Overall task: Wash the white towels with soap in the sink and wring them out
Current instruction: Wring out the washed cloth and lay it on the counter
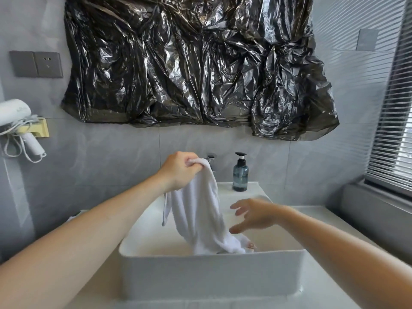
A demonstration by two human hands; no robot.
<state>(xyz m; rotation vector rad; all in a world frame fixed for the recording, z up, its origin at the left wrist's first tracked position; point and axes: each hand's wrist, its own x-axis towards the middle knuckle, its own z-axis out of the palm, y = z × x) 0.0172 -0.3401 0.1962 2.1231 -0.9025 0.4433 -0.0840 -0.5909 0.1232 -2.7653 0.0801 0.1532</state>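
**Towel lifted over the basin, one hand gripping, one hand free**

White towel (198,210) hangs in a long drape above the sink (211,273). Top end bunched in the left hand (180,172), fingers curled tight round the cloth. Lower end trails down into the basin and lies crumpled near the front right of the bowl. A loose flap hangs off the towel's left side.

Right hand (256,216) held over the basin, just right of the drape, fingers spread and relaxed, holding nothing. Whether its fingertips touch the cloth cannot be told.

Sink is a white rectangular vessel basin on a pale counter (330,221). Its front wall hides the basin floor, so any water or further towels there cannot be made out. A small pinkish thing by the towel's lower end is too unclear to name.

Faucet (211,160) is mostly hidden behind the left hand and the top of the towel. Blue-tinted soap pump bottle (240,175) stands upright on the basin's back ledge, right of the faucet.

On the wall: crumpled black plastic sheeting (196,63), grey wall socket (35,64) at left, white hair dryer (15,121) in a holder, cut off by the left edge. Window blinds (392,121) at right.
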